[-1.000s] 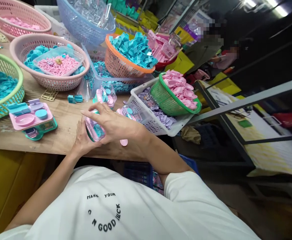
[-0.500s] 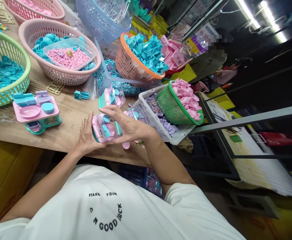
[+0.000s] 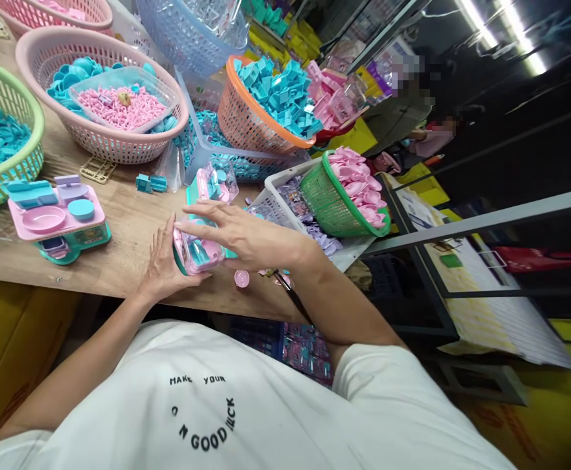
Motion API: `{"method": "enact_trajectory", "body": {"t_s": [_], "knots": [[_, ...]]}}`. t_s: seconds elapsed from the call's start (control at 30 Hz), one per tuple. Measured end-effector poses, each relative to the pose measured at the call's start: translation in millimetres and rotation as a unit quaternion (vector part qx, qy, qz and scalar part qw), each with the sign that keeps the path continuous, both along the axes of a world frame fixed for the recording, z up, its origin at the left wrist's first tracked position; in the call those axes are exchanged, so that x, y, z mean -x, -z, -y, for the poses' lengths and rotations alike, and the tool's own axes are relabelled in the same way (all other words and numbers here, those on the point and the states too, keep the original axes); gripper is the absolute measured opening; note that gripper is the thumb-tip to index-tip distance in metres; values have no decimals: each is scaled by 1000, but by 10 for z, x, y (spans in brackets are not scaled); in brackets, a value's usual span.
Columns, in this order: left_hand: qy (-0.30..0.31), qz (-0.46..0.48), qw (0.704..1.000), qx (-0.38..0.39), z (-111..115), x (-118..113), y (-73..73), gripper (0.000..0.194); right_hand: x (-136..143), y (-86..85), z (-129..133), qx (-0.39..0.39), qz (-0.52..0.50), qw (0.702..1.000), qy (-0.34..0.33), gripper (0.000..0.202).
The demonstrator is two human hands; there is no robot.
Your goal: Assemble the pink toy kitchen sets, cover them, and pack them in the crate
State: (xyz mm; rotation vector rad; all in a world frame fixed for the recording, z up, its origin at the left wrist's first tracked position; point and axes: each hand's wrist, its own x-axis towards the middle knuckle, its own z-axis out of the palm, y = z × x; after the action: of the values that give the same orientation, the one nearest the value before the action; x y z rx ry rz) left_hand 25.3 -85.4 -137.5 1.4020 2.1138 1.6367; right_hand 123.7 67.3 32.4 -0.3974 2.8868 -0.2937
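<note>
Both hands (image 3: pixel 207 251) clasp the clear-lidded toy pack (image 3: pixel 198 251).

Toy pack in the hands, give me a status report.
Left hand and right hand clasp the clear toy pack over the table edge. Small pink disc lies beside it.

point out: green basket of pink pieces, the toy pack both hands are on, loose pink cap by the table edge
green basket (image 3: pixel 325 203), head view, on its mesh side wall
toy pack (image 3: pixel 198 251), head view, on its clear front between the hands
pink cap (image 3: pixel 241 279), head view, on its round top
</note>
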Motion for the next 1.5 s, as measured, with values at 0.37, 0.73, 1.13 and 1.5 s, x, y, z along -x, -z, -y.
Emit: {"method": "enact_trajectory", "body": {"t_s": [0.37, 0.73, 1.13, 1.5], "knots": [[4, -16, 999, -35, 10, 13, -41, 120, 252, -580, 38, -49, 4, 998, -45, 70], [20, -1, 999, -31, 19, 47, -89, 109, 572, -168, -119, -100, 64, 989, 90, 90], [5, -8, 1000, -13, -6, 32, 35, 125, 79, 263, -91, 84, -41, 996, -1, 103], [-3, -24, 999, -21, -11, -6, -25, 116, 100, 93, 32, 36, -44, 998, -28, 84]]}}
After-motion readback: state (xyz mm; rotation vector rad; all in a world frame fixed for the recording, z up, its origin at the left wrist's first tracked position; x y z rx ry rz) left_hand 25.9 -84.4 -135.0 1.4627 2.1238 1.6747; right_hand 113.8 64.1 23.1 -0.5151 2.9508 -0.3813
